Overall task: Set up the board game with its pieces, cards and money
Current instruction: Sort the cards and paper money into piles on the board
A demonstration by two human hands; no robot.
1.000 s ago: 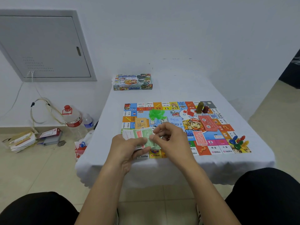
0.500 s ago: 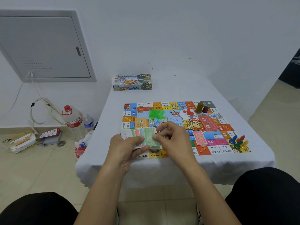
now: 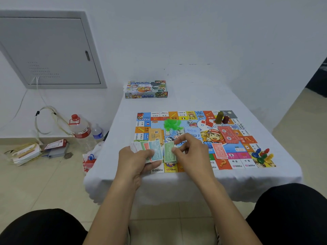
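Green note now drawn clear of left hand's fan

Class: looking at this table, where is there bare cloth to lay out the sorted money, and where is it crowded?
Bare cloth lies between the game box and the board, and in strips down the board's left and right sides. The board is crowded: green pieces, red notes, pawns.

Board near edge squares read "2000", "700", "1000", "3600"; cartoon boy's cap at centre read "DA XIONG". Green banknote bore "5000", blue banknote "1000". Box lettering too small.
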